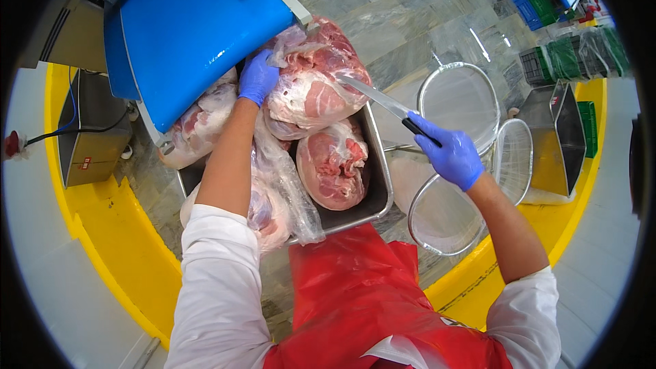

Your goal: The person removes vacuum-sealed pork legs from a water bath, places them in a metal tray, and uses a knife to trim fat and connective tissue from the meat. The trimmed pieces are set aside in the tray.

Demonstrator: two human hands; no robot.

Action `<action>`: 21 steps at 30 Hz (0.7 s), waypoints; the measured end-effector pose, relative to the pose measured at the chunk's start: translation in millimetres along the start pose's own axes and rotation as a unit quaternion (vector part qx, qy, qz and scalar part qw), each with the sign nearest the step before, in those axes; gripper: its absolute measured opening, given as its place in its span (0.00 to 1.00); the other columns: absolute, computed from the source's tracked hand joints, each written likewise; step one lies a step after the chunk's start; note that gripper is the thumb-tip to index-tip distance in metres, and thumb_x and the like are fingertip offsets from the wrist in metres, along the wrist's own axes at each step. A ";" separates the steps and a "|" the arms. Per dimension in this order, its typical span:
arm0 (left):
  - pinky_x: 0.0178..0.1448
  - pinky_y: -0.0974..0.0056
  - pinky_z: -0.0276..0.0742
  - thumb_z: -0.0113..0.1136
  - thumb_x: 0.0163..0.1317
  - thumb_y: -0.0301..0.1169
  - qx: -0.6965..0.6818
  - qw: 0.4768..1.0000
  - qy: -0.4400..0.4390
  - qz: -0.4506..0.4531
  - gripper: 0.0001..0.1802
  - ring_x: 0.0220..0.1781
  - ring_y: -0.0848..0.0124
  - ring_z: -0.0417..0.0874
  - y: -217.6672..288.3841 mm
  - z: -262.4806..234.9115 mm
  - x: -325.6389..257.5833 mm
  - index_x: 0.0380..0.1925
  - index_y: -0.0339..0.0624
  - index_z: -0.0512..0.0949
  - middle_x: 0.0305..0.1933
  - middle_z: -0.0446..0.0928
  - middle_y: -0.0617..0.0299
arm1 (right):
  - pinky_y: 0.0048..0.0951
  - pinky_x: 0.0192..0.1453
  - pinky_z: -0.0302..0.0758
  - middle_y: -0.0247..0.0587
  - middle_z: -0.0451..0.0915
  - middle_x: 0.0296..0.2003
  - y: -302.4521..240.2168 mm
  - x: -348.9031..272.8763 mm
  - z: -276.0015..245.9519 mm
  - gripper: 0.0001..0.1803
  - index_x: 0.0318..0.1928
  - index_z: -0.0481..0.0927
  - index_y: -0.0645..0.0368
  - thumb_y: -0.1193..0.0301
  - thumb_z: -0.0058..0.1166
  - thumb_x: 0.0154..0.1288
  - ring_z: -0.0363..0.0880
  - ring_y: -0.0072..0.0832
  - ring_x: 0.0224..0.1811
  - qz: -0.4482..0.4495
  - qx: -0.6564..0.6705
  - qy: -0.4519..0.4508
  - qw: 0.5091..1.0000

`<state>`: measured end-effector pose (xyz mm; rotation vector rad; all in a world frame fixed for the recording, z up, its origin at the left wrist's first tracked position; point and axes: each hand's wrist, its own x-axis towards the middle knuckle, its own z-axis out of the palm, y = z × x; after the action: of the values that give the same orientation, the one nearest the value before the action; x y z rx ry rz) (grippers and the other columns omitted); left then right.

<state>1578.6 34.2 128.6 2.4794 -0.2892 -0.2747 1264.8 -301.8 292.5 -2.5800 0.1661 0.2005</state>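
Observation:
My left hand point(257, 76), in a blue glove, grips the clear plastic wrap at the top of a large raw meat cut point(314, 89). That cut lies on other wrapped cuts point(335, 164) piled in a steel tray point(380, 184). My right hand point(447, 150), also blue-gloved, holds a knife point(379, 99) by its black handle. The blade points left and its tip touches the wrap on the top cut. Loose clear plastic point(290, 188) hangs over the tray's front edge.
A blue machine cover point(191, 27) slopes over the tray's left side. Round wire frames with clear bags point(458, 102) stand at the right, beside a steel box point(560, 137). A yellow rim point(109, 232) circles the floor. Green and blue crates point(560, 55) sit far right. I wear a red apron point(355, 294).

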 end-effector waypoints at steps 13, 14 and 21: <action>0.69 0.46 0.74 0.54 0.61 0.35 0.018 0.995 0.018 -0.096 0.28 0.68 0.43 0.77 2.1 4.4 -5.7 0.64 0.50 0.77 0.70 0.74 0.42 | 0.51 0.51 0.80 0.54 0.86 0.45 -137.1 122.1 -49.4 0.19 0.60 0.82 0.49 0.58 0.46 0.77 0.84 0.56 0.47 0.018 -0.241 -0.253 0.937; 0.70 0.46 0.74 0.54 0.61 0.35 0.012 0.996 0.040 -0.076 0.28 0.68 0.43 0.77 2.3 4.6 -6.0 0.64 0.50 0.77 0.70 0.74 0.42 | 0.51 0.52 0.80 0.54 0.86 0.45 -142.9 130.9 -47.2 0.19 0.59 0.82 0.49 0.59 0.46 0.77 0.84 0.55 0.48 0.029 -0.253 -0.263 0.931; 0.69 0.48 0.75 0.57 0.59 0.36 0.018 0.997 0.019 -0.076 0.27 0.67 0.42 0.77 -1.7 7.4 0.4 0.60 0.45 0.79 0.65 0.77 0.40 | 0.54 0.50 0.81 0.56 0.86 0.45 -117.3 154.2 -24.3 0.19 0.61 0.81 0.46 0.57 0.48 0.76 0.85 0.57 0.45 0.007 -0.254 -0.269 0.929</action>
<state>1577.3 31.3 121.7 2.5425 -0.0888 -0.2870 1437.4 -227.4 345.6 -2.9024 -0.0849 1.0672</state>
